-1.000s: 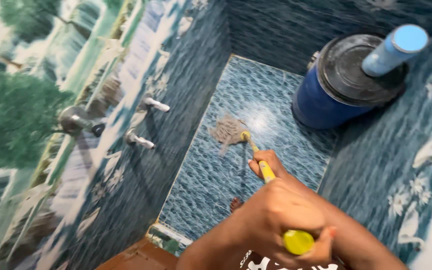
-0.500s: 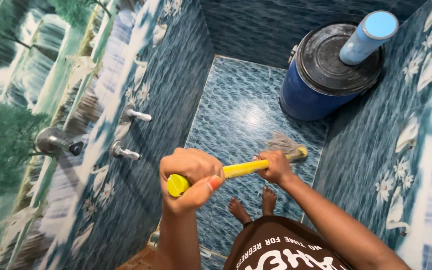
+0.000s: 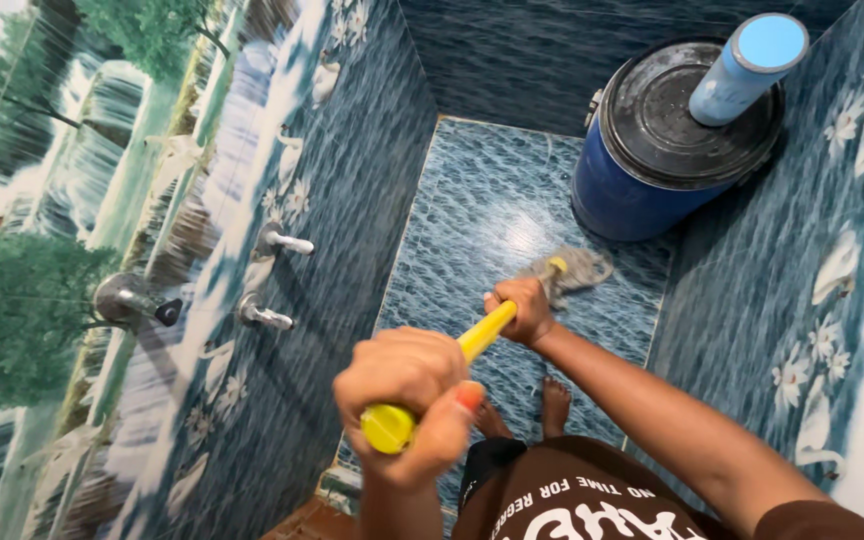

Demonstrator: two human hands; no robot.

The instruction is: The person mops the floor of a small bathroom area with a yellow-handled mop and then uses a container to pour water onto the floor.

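Blue tiled walls (image 3: 352, 200), glossy floor (image 3: 482, 210)

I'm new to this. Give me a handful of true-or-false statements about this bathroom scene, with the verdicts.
1. Both hands grip the yellow mop handle. True.
2. The left hand holds the handle's top end. True.
3. The mop head rests on the wall. False: it lies on the tiled floor.
4. The blue barrel is open. False: a dark lid covers it.
5. A light blue bottle stands on that lid. True.
6. The right hand touches a wall tap. False: it grips the handle lower down.
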